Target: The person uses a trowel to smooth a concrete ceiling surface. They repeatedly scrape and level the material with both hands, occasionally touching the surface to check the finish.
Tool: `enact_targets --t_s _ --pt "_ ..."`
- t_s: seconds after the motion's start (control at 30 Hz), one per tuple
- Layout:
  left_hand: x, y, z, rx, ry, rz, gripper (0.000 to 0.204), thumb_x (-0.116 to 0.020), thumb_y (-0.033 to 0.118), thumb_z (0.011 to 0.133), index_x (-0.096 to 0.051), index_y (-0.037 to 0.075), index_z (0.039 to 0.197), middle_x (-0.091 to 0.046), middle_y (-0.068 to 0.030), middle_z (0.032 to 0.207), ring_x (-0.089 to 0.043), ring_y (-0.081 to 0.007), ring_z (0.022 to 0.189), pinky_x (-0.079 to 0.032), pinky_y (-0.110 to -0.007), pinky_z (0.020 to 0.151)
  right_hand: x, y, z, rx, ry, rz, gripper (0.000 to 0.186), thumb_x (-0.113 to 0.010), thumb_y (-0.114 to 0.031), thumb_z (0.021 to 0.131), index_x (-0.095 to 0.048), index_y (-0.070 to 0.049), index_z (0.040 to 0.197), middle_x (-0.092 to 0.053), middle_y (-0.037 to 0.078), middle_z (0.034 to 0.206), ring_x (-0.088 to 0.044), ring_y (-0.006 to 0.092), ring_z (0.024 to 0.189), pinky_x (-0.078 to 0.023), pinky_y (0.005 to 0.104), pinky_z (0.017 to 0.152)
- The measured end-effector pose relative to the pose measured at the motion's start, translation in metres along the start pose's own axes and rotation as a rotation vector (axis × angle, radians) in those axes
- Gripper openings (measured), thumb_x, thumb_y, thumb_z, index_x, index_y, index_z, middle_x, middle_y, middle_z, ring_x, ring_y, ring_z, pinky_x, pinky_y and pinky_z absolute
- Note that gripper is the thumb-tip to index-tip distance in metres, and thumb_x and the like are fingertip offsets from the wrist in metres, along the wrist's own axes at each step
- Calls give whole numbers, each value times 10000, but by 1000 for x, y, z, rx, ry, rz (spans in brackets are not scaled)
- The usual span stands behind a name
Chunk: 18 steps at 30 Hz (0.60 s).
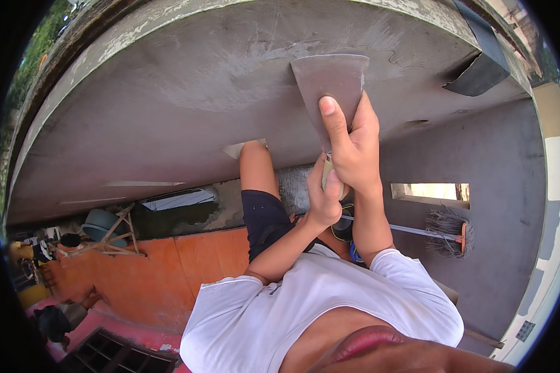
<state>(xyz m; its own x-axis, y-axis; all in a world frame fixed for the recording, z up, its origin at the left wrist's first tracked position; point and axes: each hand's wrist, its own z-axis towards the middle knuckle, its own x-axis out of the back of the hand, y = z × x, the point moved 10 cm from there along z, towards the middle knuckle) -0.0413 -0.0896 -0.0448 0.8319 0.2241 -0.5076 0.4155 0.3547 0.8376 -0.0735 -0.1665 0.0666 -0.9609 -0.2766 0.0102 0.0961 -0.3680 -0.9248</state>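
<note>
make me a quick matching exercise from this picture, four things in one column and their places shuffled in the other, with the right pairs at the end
Things
1. broad grey metal scraper
2. grey string mop head
3. dark flat flap
4. white short-sleeved shirt

Places
A. just below the bright rectangular opening in the picture
B. worn on the torso
C. held by the left hand and right hand
D. at the grey wall's top edge, upper right

Pairs: 1-C, 2-A, 3-D, 4-B
</note>
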Motion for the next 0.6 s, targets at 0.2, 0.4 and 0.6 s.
enact_targets --t_s 0.2,0.4,0.6 --pt "-6 -8 0 94 -82 -96 570 -455 350 993 -425 -92 1352 -519 15 738 -447 -33 594 -329 -211 519 2 -4 0 -12 26 -64 350 -595 -222 996 -570 52 1212 -700 120 1022 -620 165 919 -485 311 846" --pt "-8 -14 2 59 -111 -58 573 -446 362 995 -431 -101 1333 -537 -1 744 -470 -54 631 -362 -225 556 7 -2 1 -35 17 -101 342 -611 -227 987 -581 54 1180 -700 116 995 -617 163 903 -482 303 834" --pt "-1 -1 7 38 -128 43 589 -453 391 986 -442 -100 1312 -521 4 735 -465 -49 627 -355 -220 553 5 -2 0 -7 58 -67 333 -600 -211 992 -569 52 1194 -697 118 1011 -620 169 924 -483 312 842"
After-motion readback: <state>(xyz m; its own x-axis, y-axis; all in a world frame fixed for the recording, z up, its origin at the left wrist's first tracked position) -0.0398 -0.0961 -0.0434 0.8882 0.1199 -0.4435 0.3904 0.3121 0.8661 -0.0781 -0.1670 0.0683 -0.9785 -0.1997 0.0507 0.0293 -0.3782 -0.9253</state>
